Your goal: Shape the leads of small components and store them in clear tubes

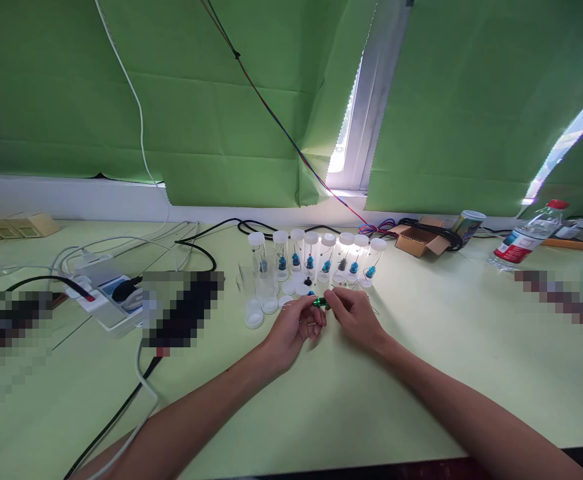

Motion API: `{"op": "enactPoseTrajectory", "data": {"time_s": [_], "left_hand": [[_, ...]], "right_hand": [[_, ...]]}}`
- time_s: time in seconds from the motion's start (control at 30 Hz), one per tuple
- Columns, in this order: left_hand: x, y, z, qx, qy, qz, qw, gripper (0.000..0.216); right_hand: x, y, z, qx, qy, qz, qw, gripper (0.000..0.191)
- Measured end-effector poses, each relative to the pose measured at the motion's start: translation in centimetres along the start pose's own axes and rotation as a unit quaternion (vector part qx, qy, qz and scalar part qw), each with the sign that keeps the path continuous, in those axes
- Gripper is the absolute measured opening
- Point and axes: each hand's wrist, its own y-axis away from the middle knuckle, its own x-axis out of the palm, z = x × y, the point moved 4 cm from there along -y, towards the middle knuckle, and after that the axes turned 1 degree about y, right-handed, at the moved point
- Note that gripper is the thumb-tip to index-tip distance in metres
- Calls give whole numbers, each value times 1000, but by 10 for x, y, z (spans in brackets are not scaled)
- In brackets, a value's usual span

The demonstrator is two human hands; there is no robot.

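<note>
Both our hands meet low over the pale green desk [421, 373], and between them sits a small shiny green cylindrical part [320, 303]. Our left hand [296, 327] has its grip closed on one end, fingers curled tight; our right hand [354, 312] pinches the other end. Just beyond stands a row of clear plastic vials with white caps [316, 257], with loose white round caps [261, 312] lying beside them

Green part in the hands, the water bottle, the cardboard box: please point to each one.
green part [320, 303], head view, its bare middle between the fingertips
water bottle [524, 241], head view, its label
cardboard box [418, 242], head view, its open flap
</note>
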Motion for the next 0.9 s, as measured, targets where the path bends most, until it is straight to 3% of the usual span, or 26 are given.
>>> {"op": "enactPoseTrajectory", "data": {"time_s": [0.3,0.43,0.57,0.9], "left_hand": [[0,0,0,-5,-4,5,1000,30],[-1,-1,1,-4,17,-2,1000,28],[-2,-1,2,-9,31,-11,999,27],[0,1,-1,1,2,-5,1000,27]], "right_hand": [[2,0,-8,29,7,-13,999,60],[1,1,-5,21,-5,-18,1000,47],[2,3,0,26,-49,26,998,32],[1,2,-3,17,-20,13,1000,41]]}}
